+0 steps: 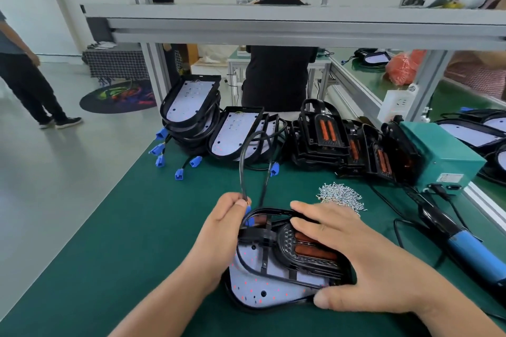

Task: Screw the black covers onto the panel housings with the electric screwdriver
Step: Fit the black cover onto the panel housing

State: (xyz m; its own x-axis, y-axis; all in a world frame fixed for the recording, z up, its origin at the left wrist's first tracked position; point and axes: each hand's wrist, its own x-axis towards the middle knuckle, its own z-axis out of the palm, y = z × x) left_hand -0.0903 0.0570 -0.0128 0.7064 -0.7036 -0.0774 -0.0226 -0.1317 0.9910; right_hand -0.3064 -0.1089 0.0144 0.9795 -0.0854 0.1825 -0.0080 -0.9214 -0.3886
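1. Left grip [222, 224]: thumb and forefinger pinch a black cable [242, 172] just above the housing's far end. The other fingers are curled underneath.
2. The cable loops up from the pinch and comes back down beside it. A blue plug [248, 217] shows right at the fingertips.
3. Right grip [364, 260]: lies flat over the cover [304, 262], fingers nearly straight and spread, not clenched. The thumb presses the near rim of the housing [246, 290].
4. The housing lies flat on the worktop [123, 241], close in front of the person, white board up, dotted with red.
5. The cover rests on the housing's right part, tilted, not seated flush. Two orange strips show through it under the right palm.
6. Screws [341, 195]: a loose pile on the worktop, just beyond the right fingertips.
7. Screwdriver [471, 252]: lying on the worktop to the right, blue handle, corded, apart from both hands.
8. Teal box [438, 150] at the right rear, beyond the screwdriver.
9. Rear row, left: stacked housings [189, 109], leaning, blue plugs trailing onto the worktop.
10. Rear row, right: stacked covers [323, 134], leaning toward the teal box.
11. Another person in black stands beyond the worktop, back turned.
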